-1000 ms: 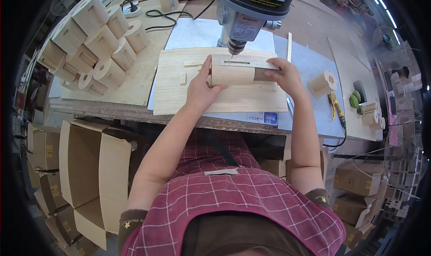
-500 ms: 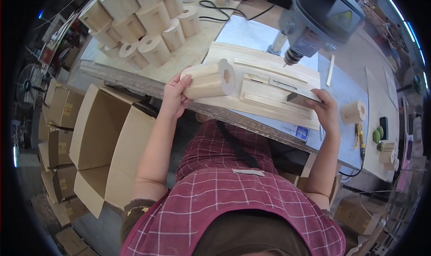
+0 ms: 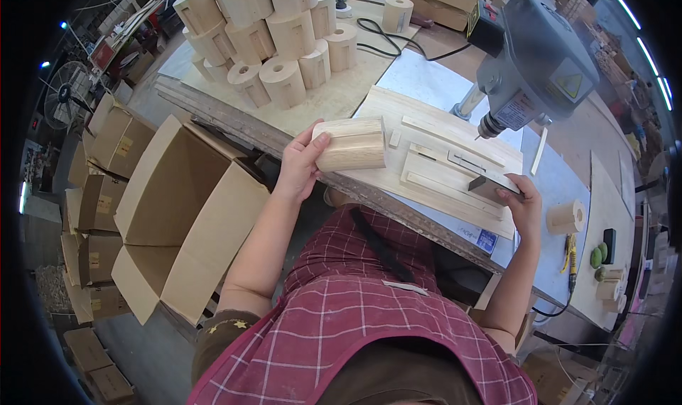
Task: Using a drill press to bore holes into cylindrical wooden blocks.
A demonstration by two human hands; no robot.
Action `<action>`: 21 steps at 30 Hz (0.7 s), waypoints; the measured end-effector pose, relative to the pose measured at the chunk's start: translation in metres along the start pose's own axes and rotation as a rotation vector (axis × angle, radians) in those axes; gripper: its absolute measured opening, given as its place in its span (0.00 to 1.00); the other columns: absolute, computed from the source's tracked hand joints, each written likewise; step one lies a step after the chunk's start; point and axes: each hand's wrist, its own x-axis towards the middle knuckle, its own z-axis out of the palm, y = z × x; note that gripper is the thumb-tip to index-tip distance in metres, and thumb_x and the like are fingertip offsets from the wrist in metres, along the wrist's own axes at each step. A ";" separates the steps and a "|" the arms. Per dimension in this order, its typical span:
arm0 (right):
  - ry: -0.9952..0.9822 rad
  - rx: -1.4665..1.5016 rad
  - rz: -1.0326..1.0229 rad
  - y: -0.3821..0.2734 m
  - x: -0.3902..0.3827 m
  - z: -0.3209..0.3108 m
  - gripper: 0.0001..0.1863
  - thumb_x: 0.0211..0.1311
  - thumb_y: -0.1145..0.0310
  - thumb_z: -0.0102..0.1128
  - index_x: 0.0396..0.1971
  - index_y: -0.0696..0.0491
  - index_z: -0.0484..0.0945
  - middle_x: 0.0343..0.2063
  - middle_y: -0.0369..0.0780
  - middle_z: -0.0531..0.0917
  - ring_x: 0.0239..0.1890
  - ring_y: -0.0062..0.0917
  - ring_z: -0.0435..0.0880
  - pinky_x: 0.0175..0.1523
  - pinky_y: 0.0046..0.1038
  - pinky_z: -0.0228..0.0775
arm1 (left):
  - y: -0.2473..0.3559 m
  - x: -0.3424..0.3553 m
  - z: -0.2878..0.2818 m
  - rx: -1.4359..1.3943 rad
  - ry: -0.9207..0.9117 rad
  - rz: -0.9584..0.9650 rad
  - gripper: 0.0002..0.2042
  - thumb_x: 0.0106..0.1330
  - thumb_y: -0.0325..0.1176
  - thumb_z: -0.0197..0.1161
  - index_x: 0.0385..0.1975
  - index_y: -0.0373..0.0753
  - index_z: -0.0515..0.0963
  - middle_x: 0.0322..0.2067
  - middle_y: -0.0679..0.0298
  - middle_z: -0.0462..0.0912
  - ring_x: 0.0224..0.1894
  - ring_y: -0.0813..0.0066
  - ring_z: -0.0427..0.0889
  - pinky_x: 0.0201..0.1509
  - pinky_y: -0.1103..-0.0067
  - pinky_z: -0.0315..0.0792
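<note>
My left hand (image 3: 302,165) grips a pale wooden block (image 3: 352,144) with rounded sides by its left end, thumb on top. The block is held over the front edge of the bench, and its far end face is turned from sight. On a flat wooden jig board (image 3: 455,210) with several strips fixed to it, my right hand (image 3: 524,205) has its fingers closed round a dark metal bracket (image 3: 490,186) with a thin slotted plate. Above the board hangs the drill press (image 3: 543,64), its chuck (image 3: 489,127) pointing down with a thin bit.
Several bored wooden blocks (image 3: 283,82) are stacked at the back left. One more block (image 3: 565,217) stands right of the board, beside a yellow-handled tool (image 3: 572,256). An open cardboard box (image 3: 170,185) sits left, below the bench edge. A black cable (image 3: 398,41) lies behind.
The view has shifted, so the bench appears lower and further right. The block in my left hand has turned, hiding its bored end. My right hand remains on the metal bracket.
</note>
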 end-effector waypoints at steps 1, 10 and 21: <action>0.003 -0.004 0.001 0.000 0.000 0.000 0.14 0.40 0.81 0.63 0.33 0.57 0.77 0.28 0.37 0.77 0.32 0.23 0.74 0.39 0.21 0.65 | 0.001 0.000 0.001 -0.003 -0.004 -0.001 0.26 0.58 0.40 0.60 0.54 0.35 0.64 0.29 0.69 0.76 0.17 0.90 0.66 0.14 0.91 0.53; 0.006 -0.163 -0.163 -0.005 0.006 0.001 0.16 0.39 0.78 0.64 0.34 0.55 0.78 0.30 0.39 0.78 0.37 0.29 0.73 0.43 0.25 0.65 | 0.022 0.001 0.035 0.150 -0.150 -0.217 0.16 0.57 0.36 0.59 0.42 0.33 0.74 0.21 0.72 0.75 0.13 0.91 0.65 0.11 0.90 0.51; 0.024 -0.039 -0.034 -0.003 0.002 0.003 0.17 0.42 0.77 0.65 0.36 0.55 0.78 0.31 0.37 0.75 0.36 0.24 0.74 0.40 0.22 0.68 | -0.011 0.024 0.083 0.366 -0.103 -0.198 0.16 0.54 0.44 0.62 0.32 0.35 0.78 0.14 0.74 0.70 0.10 0.90 0.62 0.10 0.89 0.52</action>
